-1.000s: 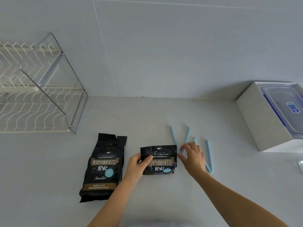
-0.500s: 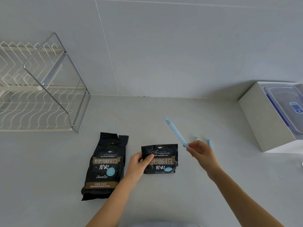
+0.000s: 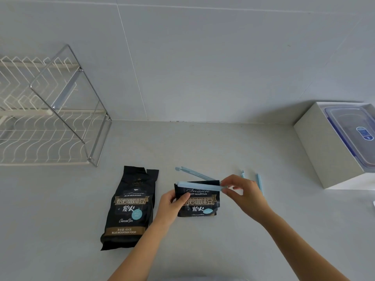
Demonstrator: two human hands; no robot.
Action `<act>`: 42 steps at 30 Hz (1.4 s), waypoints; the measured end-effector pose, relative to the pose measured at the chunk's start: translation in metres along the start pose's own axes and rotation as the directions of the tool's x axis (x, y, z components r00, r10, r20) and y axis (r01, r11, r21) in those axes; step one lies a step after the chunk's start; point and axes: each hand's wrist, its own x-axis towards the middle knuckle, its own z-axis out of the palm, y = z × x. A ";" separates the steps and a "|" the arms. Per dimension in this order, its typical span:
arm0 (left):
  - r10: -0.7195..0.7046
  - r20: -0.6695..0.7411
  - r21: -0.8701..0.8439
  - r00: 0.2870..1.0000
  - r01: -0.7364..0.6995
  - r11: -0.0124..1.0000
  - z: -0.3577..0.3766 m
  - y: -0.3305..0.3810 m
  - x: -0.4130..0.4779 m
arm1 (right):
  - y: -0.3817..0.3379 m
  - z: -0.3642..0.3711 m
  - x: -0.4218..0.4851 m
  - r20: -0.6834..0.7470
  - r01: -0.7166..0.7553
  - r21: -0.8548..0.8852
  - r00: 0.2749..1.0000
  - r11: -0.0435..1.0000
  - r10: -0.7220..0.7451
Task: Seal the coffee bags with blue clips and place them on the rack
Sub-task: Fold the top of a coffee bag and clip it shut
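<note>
Head view, centre of the frame: the left hand [image 3: 172, 203] pinches the folded small bag [image 3: 197, 199] flat on the counter [image 3: 253, 151], so its top stays put while the right hand [image 3: 245, 193] grips an opened blue clip [image 3: 198, 185] by its hinge end, one arm across the fold; the tall bag [image 3: 129, 205] lies unsealed left of it, the rack [image 3: 50, 126] waits upper left

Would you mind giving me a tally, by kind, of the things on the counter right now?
Coffee bags: 2, the taller bag lying flat and the folded bag under the left hand
Blue clips: 3, the open clip in the right hand and two loose clips
Wire rack: 1
White box: 1
Lidded plastic container: 1
Total: 8
</note>
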 end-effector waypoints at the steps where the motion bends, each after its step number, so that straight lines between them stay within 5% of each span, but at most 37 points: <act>1: 0.001 -0.006 0.005 1.000 -0.001 1.000 0.000 0.000 0.000 | -0.002 0.002 0.001 -0.016 -0.002 0.010 1.000 1.000 0.003; 12: -0.003 -0.029 0.012 1.000 0.003 1.000 0.000 0.000 0.000 | -0.013 0.002 0.009 0.043 -0.007 0.050 0.999 0.999 0.005; 29: 0.057 0.004 0.027 0.998 -0.057 0.998 0.001 0.002 -0.001 | -0.034 0.013 0.032 0.306 0.168 -0.258 0.948 0.951 -0.084; 42: 0.109 -0.046 0.090 0.993 -0.105 0.990 0.004 -0.001 0.000 | -0.058 0.028 0.053 0.461 0.360 -0.496 0.880 0.791 -0.112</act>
